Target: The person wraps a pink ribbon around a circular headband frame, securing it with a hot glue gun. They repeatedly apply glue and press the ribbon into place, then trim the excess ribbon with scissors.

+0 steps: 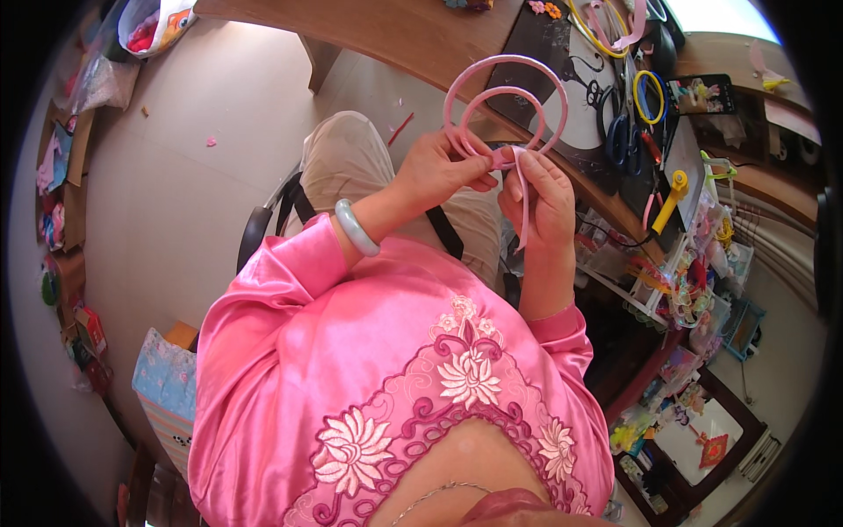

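Two pink-wrapped rings, a larger ring (505, 58) and a smaller ring (504, 91), stand one inside the other above my lap. They meet at their lower side, where my fingers partly hide the join. My left hand (435, 161) pinches the rings from the left, thumb and fingers closed at the join. On the right, my right hand (543, 191) grips a narrow pale pink ribbon (524, 221) against the same spot. The ribbon's loose end hangs down over my right palm.
The wooden desk (408, 39) runs ahead and to the right. On it lie dark-handled scissors (617, 141), a yellow-handled tool (673, 201), a yellow ring (649, 97) and a phone (701, 94). Bagged craft materials (698, 283) crowd the right side. A fabric storage box (164, 382) stands at left.
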A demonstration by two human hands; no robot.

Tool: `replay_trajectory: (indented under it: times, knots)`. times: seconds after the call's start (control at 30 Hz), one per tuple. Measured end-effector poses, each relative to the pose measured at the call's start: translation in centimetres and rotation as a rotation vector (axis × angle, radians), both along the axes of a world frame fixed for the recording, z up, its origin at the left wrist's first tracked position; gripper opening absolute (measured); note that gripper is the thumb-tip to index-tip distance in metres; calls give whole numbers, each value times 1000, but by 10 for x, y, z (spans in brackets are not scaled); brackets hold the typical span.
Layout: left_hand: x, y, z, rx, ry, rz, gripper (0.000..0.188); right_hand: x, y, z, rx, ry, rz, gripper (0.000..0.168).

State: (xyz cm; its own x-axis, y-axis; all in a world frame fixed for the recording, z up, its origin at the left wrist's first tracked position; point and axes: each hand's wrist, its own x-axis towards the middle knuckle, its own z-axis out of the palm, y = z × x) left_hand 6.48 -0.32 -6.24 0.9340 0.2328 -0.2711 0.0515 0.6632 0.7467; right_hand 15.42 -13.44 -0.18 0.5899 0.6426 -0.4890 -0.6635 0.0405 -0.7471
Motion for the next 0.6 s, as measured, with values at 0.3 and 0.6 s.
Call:
replay_trajectory:
  times: [0.3,0.6]
  knots:
    - [1,4,8,4,-11,7,15,-4,-9,0,-84,-132,24,19]
    - [21,24,38,145,-117,-7,28,-17,-9,9,-128,-413,118,18]
